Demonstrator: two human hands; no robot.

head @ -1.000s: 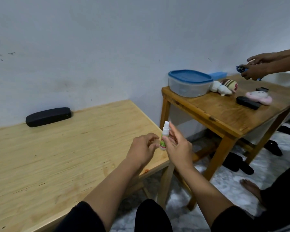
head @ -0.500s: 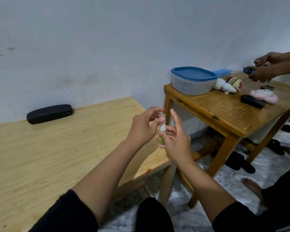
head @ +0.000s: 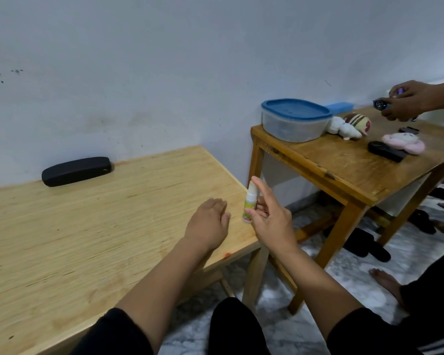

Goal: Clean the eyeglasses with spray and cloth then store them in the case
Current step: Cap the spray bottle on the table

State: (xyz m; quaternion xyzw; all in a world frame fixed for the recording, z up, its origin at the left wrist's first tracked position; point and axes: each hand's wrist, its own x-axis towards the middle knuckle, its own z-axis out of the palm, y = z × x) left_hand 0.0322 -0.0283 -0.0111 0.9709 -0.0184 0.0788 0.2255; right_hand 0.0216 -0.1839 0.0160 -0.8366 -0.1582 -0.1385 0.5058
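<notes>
Nothing legible: green label on spray bottle (held upright in right hand) too blurred.

Counted in view: two wooden tables, light and darker. One small white spray bottle with green label. One black oblong eyeglass case. One clear plastic container with blue lid. Three plush toys: white, striped brown, pink. Four hands.
</notes>
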